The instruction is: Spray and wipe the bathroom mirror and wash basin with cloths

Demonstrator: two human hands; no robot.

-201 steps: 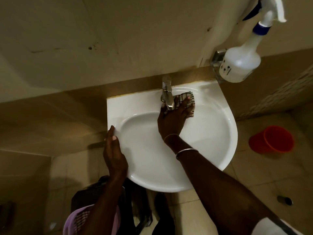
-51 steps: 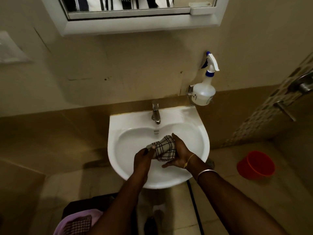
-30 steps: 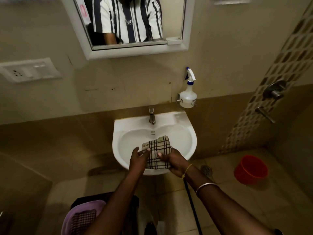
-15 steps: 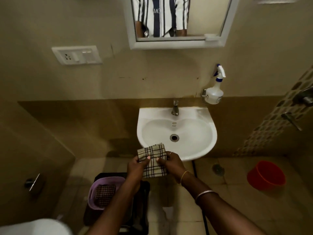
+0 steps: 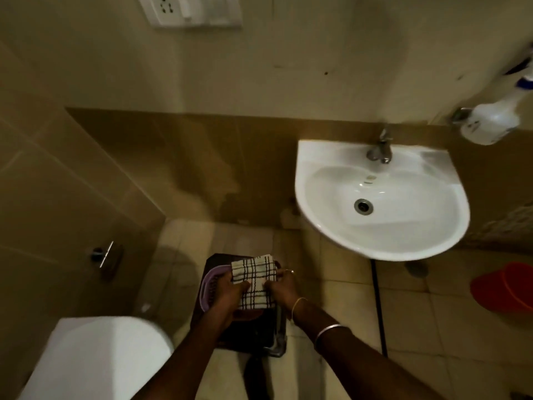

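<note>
Both hands, left (image 5: 230, 290) and right (image 5: 281, 287), pinch checked cloth (image 5: 253, 280) over purple basket (image 5: 208, 287), likely to drop it in, wash basin (image 5: 383, 197) apparently done.

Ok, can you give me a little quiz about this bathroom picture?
1. True or false: the left hand and the right hand both hold the checked cloth.
2. Pick one. Where is the spray bottle? A: on the wall beside the wash basin. B: inside the basin. C: on the floor.
3. Fill the gap: the basket just behind the cloth is ___ in colour.

Key: 1 true. 2 A. 3 purple.
</note>
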